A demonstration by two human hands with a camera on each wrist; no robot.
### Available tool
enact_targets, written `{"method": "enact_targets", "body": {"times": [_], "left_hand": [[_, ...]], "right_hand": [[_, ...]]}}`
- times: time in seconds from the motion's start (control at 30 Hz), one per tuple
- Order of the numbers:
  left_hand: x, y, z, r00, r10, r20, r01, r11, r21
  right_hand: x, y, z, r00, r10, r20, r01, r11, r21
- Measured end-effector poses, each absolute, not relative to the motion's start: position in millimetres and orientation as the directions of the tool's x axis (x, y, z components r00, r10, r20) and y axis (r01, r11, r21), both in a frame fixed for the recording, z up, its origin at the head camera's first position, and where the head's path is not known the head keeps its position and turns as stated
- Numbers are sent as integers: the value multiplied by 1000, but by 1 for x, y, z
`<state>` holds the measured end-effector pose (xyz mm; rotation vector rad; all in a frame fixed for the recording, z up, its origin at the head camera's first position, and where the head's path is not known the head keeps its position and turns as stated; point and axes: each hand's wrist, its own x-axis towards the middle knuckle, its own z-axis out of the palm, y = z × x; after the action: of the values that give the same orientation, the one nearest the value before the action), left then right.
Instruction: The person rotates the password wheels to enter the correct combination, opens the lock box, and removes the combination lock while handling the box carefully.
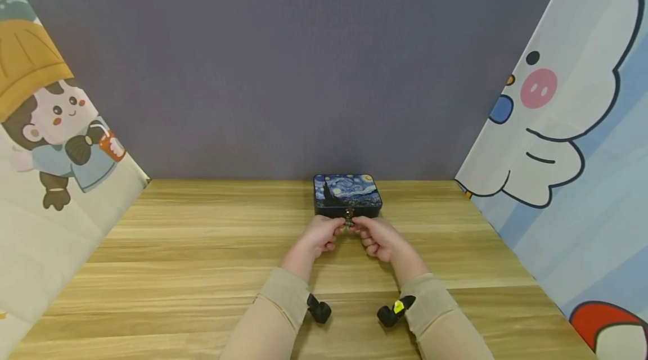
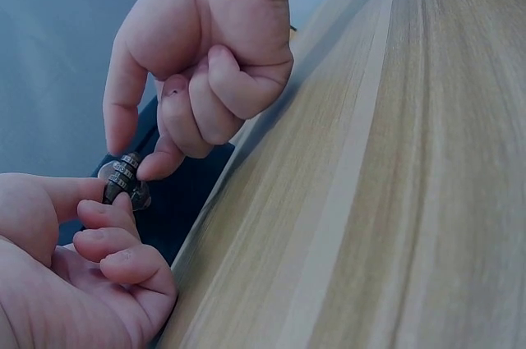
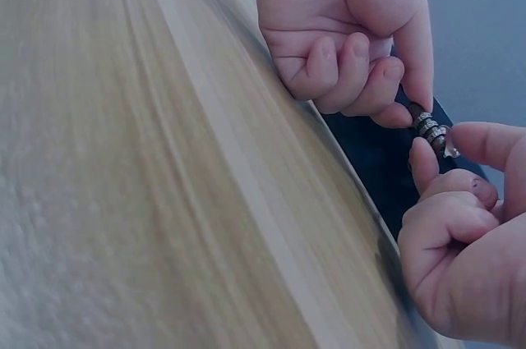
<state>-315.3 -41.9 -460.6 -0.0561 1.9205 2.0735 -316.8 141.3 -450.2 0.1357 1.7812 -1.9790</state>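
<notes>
A small tin box (image 1: 346, 194) with a swirling blue night-sky picture on its lid stands at the table's far edge, lid down. At its front clasp (image 1: 349, 213) is a small dark combination padlock (image 2: 123, 172) with numbered dial rings. My left hand (image 1: 320, 234) pinches one end of the padlock between thumb and index finger. From the other side, my right hand (image 1: 382, 237) has its thumb and index fingertip around the dial end. Both hands keep their other fingers curled in. The fingers hide part of the padlock, and its numbers are too small to read.
The wood-grain table (image 1: 202, 270) reaches back to a grey panel (image 1: 304, 67). Cartoon-printed sheets flank it, a left sheet (image 1: 30, 247) and a right sheet (image 1: 597, 225). A black wrist device (image 1: 319, 309) sits at the left cuff, a similar device (image 1: 390, 315) at the right.
</notes>
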Motion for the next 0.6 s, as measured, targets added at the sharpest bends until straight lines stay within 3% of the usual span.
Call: {"method": "enact_targets", "body": {"times": [0.6], "left_hand": [[-314,-42,-461,-949,209,-237,-256,-69,964]], "right_hand": [[-317,141,-454,-889,-295,-352,379,-42,-924]]}}
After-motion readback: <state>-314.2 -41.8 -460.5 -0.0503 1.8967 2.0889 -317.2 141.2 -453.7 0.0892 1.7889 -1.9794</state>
